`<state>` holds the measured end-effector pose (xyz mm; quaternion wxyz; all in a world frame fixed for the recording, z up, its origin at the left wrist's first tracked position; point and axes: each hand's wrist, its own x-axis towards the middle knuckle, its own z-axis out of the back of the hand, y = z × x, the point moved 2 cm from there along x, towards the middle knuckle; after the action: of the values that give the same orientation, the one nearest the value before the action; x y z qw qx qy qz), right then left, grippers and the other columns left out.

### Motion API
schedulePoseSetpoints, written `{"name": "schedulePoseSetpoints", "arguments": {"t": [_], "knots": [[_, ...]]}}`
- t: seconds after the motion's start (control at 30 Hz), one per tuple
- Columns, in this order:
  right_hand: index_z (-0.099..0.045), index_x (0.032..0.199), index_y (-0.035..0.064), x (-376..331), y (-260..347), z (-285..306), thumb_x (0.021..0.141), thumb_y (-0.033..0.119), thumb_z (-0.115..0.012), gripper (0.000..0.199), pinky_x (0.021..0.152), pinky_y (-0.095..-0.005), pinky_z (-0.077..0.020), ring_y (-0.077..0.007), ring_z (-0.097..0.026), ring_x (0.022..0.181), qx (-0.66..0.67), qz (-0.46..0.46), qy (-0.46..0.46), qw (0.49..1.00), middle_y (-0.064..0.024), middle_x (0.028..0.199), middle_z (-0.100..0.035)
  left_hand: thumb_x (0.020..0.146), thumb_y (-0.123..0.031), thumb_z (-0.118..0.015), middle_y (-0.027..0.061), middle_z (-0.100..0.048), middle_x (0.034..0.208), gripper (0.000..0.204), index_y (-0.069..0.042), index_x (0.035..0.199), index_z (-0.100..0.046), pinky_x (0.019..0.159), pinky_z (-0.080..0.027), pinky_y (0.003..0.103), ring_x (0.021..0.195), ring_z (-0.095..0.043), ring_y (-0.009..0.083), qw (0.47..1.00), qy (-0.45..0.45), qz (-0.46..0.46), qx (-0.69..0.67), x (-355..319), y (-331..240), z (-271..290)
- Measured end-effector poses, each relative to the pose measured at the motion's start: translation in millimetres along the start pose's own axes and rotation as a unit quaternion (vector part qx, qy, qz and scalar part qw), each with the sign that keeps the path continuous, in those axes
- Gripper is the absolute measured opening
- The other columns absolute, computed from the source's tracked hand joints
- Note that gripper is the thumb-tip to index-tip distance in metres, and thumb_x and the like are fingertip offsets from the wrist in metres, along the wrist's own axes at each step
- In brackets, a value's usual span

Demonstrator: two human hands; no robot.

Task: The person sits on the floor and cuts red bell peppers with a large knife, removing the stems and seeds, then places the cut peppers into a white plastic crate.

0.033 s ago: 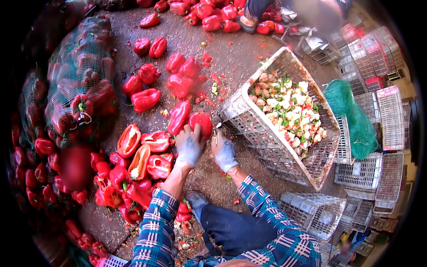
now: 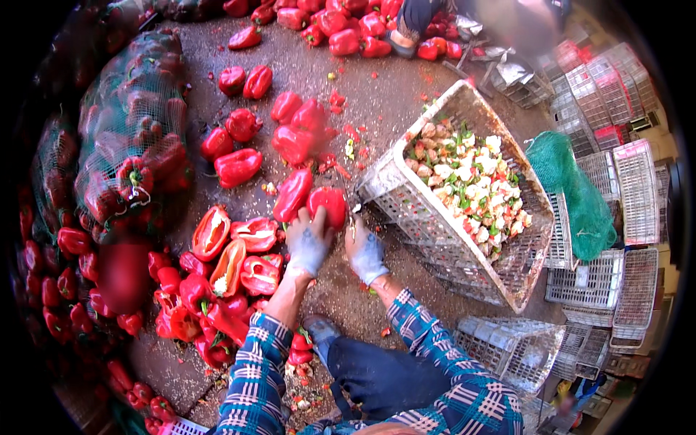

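Left of the crate [image 2: 428,235], the left grip [image 2: 308,245] bends onto a pepper [image 2: 330,205], steadying it as the next move needs; the right grip [image 2: 365,255] curls, contents unclear.

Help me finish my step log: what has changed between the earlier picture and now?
Nothing was visibly moved, taken hold of or let go; most of the view sits very slightly lower. The pale-gloved left hand still touches the round, glossy red bell pepper, the pale-gloved right hand stays beside it, and the off-white perforated plastic crate stays put.
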<state>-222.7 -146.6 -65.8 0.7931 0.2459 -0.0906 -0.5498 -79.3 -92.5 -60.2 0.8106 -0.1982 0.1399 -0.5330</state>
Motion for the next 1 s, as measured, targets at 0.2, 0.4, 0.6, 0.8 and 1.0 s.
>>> {"name": "schedulePoseSetpoints", "arguments": {"t": [0.2, 0.4, 0.6, 0.8, 1.0], "knots": [[-0.054, 0.135, 0.0065, -4, -1, 0, 0.099, 0.025, -0.050, 0.040, 0.076, -0.0486, -0.0556, -0.0405, -0.071, 0.089, 0.010, 0.026, -0.066, 0.997, -0.0225, 0.106, -0.071, 0.084, -0.031, -0.072, 0.0223, -0.058, 0.119, 0.055, -0.013, 0.131, -0.051, 0.082, -0.054, 0.051, 0.101, -0.065, 0.0418, 0.986, -0.013, 0.116, -0.115, 28, 17, -20], [-0.053, 0.135, 0.0066, 0, -14, -11, 0.100, 0.027, -0.048, 0.041, 0.073, -0.0540, -0.0545, -0.0441, -0.069, 0.085, -0.028, -0.021, -0.024, 0.999, -0.0252, 0.098, -0.070, 0.074, -0.044, -0.079, 0.0289, -0.055, 0.133, 0.092, -0.008, 0.148, -0.041, 0.098, -0.050, 0.048, 0.118, -0.060, 0.0426, 0.958, 0.085, 0.175, -0.210, 53, 22, -37], [-0.057, 0.128, 0.0043, 8, -28, 5, 0.099, 0.026, -0.053, 0.036, 0.070, -0.0536, -0.0517, -0.0476, -0.066, 0.084, 0.101, 0.001, 0.019, 0.995, -0.0273, 0.090, -0.067, 0.068, -0.040, -0.084, 0.0271, -0.061, 0.123, 0.075, -0.006, 0.130, -0.057, 0.101, -0.049, 0.045, 0.116, -0.060, 0.0410, 0.932, 0.082, 0.179, -0.305, 41, 24, -48], [-0.060, 0.120, 0.0010, -40, 7, 29, 0.099, 0.016, -0.056, 0.026, 0.062, -0.0421, -0.0514, -0.0322, -0.070, 0.070, 0.174, 0.087, -0.001, 0.981, -0.0167, 0.077, -0.068, 0.080, -0.016, -0.080, 0.0121, -0.067, 0.112, 0.058, -0.001, 0.130, -0.054, 0.087, -0.056, 0.034, 0.099, -0.067, 0.0218, 0.698, 0.014, 0.286, -0.656, -19, 42, 9], [-0.060, 0.125, -0.0020, -86, 62, 58, 0.093, 0.012, -0.064, 0.034, 0.061, -0.0456, -0.0510, -0.0406, -0.067, 0.071, 0.218, 0.222, 0.042, 0.949, -0.0209, 0.081, -0.068, 0.077, -0.012, -0.077, 0.0175, -0.059, 0.121, 0.054, -0.003, 0.125, -0.054, 0.098, -0.050, 0.042, 0.116, -0.059, 0.0340, 0.950, -0.146, 0.104, -0.255, -88, 48, 97]]}}
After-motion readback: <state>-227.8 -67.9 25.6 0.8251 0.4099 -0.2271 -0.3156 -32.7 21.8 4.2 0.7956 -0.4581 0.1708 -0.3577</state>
